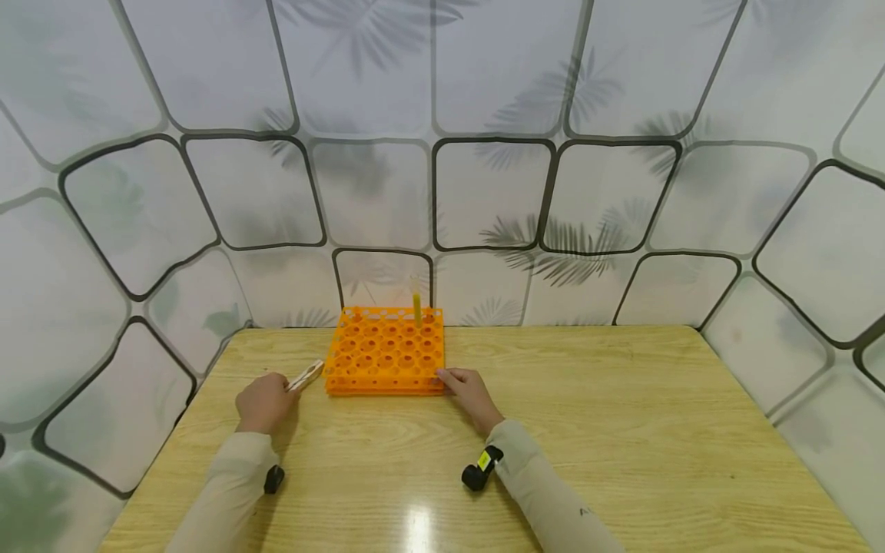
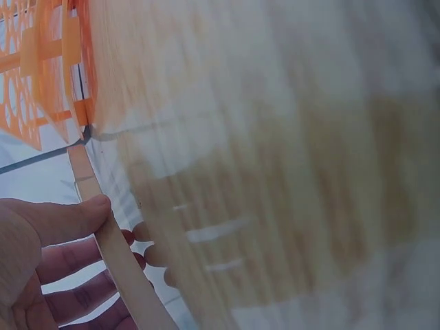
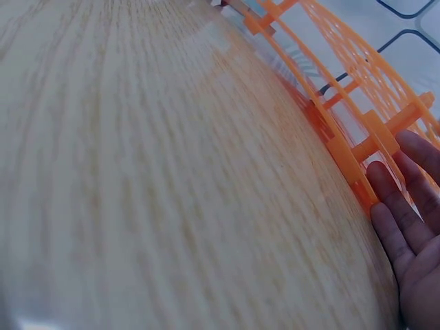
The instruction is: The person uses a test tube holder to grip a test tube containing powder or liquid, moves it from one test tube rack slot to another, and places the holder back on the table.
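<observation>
My left hand [image 1: 264,403] holds a pale wooden test tube clamp [image 1: 306,375] just left of an orange test tube rack [image 1: 384,382]. In the left wrist view, the thumb [image 2: 86,214] presses on the flat wooden arm, with curled fingers behind it. The clamp's tip points toward the rack's near left corner. My right hand [image 1: 472,395] touches the rack's near right corner; its fingers [image 3: 395,218] lie fairly straight against the end in the right wrist view. A tube with yellow contents [image 1: 417,309] stands upright in the rack's back row, right of centre.
The rack sits toward the back of a wood-grain table [image 1: 622,430]. Behind it and along both sides hangs a pale patterned curtain [image 1: 494,192]. Both sleeves carry a small black device, one [image 1: 273,479] at the left wrist and another [image 1: 477,472] at the right.
</observation>
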The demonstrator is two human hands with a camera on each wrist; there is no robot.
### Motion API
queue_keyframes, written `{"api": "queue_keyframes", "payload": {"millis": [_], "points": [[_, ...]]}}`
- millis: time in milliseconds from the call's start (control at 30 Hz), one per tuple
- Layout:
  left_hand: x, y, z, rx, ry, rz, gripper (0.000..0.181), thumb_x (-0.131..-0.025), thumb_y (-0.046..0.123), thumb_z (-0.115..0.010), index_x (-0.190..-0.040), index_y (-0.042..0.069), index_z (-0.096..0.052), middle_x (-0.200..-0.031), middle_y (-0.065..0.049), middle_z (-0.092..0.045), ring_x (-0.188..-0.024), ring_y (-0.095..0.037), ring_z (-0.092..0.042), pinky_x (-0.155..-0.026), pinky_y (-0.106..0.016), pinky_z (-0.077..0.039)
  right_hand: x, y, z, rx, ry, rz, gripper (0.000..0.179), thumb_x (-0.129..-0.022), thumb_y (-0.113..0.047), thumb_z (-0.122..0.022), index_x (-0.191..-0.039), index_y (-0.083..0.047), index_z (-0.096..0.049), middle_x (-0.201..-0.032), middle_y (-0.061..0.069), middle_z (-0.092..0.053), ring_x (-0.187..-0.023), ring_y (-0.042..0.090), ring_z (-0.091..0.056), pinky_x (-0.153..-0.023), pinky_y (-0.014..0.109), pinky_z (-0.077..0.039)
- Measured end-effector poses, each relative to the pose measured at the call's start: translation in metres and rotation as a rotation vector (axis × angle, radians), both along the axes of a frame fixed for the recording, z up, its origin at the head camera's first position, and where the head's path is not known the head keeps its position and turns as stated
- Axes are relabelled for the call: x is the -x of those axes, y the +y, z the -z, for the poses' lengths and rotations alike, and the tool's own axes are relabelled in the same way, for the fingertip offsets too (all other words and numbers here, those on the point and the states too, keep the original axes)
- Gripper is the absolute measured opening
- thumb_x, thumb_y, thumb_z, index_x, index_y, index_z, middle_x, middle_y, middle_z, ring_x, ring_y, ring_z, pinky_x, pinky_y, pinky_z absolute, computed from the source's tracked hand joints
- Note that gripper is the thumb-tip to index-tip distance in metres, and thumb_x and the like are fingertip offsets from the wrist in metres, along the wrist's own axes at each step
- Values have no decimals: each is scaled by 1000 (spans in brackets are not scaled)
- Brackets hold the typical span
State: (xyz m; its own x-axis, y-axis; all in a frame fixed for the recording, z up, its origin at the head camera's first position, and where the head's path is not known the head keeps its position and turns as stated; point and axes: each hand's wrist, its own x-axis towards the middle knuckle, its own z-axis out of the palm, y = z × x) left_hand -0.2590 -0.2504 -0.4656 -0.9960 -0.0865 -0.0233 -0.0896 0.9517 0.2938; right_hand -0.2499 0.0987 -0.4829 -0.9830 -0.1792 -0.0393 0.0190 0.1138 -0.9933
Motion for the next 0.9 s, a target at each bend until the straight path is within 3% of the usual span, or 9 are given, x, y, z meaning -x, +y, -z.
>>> {"api": "queue_keyframes", "payload": {"millis": [467, 900], "points": [[-1, -2, 1, -10, 0, 10, 17, -84, 19, -64, -83, 3, -70, -70, -11, -64, -56, -20, -52, -46, -33, -37, 0, 0, 0, -2, -17, 3, 34, -97, -22, -53, -112, 5, -65, -115, 21, -65, -107, 32, -60, -90, 41, -50], [-2, -1, 1, -13, -9, 17, 15, -82, 17, -64, -83, 3, -67, -70, -10, -63, -57, -20, -51, -47, -34, -37, 1, 0, 1, -2, 3, -2, 33, -97, -21, -53, -111, 7, -65, -113, 22, -65, -106, 32, -61, -89, 39, -51]]}}
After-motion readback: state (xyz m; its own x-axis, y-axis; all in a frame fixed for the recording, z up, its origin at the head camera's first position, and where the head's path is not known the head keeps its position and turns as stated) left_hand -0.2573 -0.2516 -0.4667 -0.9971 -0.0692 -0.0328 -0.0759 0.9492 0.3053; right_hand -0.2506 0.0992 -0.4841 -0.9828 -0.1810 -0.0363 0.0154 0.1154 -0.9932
